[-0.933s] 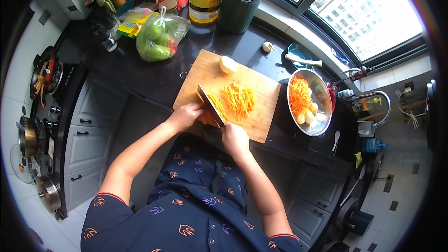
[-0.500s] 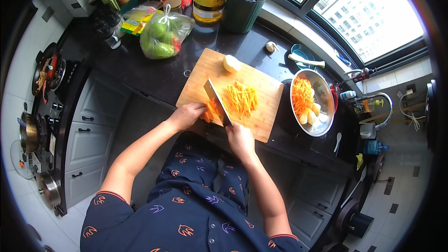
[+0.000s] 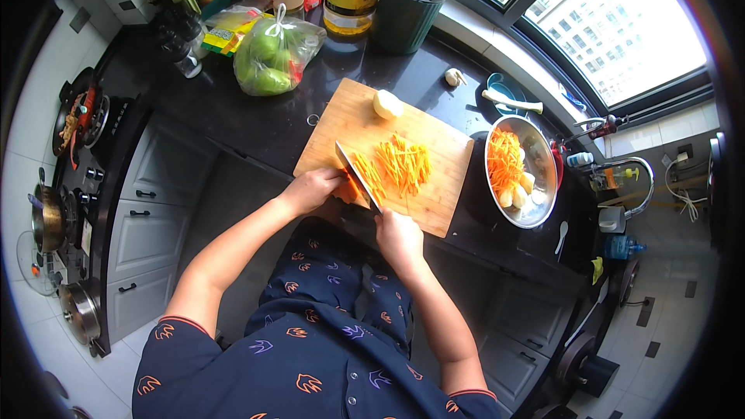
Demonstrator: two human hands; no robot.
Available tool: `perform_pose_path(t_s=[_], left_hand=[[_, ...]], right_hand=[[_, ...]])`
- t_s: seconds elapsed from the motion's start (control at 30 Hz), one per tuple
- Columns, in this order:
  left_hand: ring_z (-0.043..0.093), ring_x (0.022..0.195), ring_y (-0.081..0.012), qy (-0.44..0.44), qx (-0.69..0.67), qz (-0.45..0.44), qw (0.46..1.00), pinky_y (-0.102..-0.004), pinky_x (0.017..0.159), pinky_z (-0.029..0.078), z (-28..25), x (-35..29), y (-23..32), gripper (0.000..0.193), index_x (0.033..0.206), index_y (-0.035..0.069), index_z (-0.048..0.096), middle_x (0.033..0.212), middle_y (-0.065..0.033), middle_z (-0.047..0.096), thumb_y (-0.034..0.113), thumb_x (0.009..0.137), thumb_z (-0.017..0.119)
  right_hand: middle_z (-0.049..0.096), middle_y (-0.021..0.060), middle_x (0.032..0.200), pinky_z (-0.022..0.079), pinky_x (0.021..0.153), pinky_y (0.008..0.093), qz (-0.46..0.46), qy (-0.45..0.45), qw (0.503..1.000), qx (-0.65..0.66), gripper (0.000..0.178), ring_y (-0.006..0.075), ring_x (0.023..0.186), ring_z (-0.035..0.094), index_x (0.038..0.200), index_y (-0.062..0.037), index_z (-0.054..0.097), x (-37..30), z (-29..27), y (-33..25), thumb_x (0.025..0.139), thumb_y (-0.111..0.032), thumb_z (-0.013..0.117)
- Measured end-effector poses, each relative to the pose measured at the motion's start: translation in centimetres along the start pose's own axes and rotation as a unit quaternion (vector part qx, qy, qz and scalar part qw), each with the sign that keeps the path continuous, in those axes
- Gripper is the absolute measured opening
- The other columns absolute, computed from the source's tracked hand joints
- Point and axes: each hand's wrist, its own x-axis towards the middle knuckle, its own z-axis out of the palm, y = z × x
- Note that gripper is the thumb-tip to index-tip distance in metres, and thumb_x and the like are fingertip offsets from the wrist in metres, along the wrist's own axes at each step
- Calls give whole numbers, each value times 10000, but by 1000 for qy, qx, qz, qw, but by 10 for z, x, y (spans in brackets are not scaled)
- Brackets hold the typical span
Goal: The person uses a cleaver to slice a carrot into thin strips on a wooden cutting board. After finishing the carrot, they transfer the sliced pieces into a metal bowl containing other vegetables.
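Observation:
A wooden cutting board (image 3: 330, 128) lies on the dark counter in front of me. My right hand (image 3: 400, 234) grips the handle of a kitchen knife (image 3: 357, 174), whose blade slants across the board's near left part. Against its left side, my left hand (image 3: 314, 188) is bent with its fingertips pressed on carrot slices (image 3: 348, 189); the fingers partly hide them. Fresh carrot shreds lie along the blade's right side, beside a larger pile of carrot shreds (image 3: 405, 166). A peeled pale round vegetable, perhaps a potato (image 3: 387, 105), sits at the board's far edge.
Right of the board stands a metal bowl (image 3: 549, 186) with carrot shreds and pale peeled pieces. A garlic bulb (image 3: 453, 77), a dark utensil holder (image 3: 403, 23), an oil jug (image 3: 351, 0) and a bag of green vegetables (image 3: 272, 62) stand behind. A white spoon (image 3: 561, 237) lies near the bowl.
The knife has shifted slightly left and its blade shows narrower. More cut shreds now show on its right side. My left hand stays on the carrot slices.

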Motion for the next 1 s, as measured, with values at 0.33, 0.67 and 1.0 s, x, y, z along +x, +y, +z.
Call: perform_pose_path(t_s=[0.33,0.67,1.0], left_hand=[[712,942,-333,31,42,1,999,-422,804,600,1,3,3,288,1070,70,727,1052,-146,704,57,783,712],[688,1012,-316,37,39,16,998,-397,836,593,-4,5,10,240,1036,28,704,1079,-118,697,25,811,621],[690,985,-321,6,41,3,999,-402,836,583,2,4,0,293,1116,39,713,1085,-123,700,22,829,654]], right_hand=[[705,222,733,589,645,490,-5,-30,997,-66,93,386,714,731,940,-34,630,6,-1,-12,864,-54,580],[696,207,737,561,655,524,-24,34,999,20,166,408,697,699,986,-88,674,22,16,20,968,-231,591],[696,226,748,562,671,531,-4,1,1000,22,180,421,717,703,1003,-88,690,8,8,13,968,-240,600]])
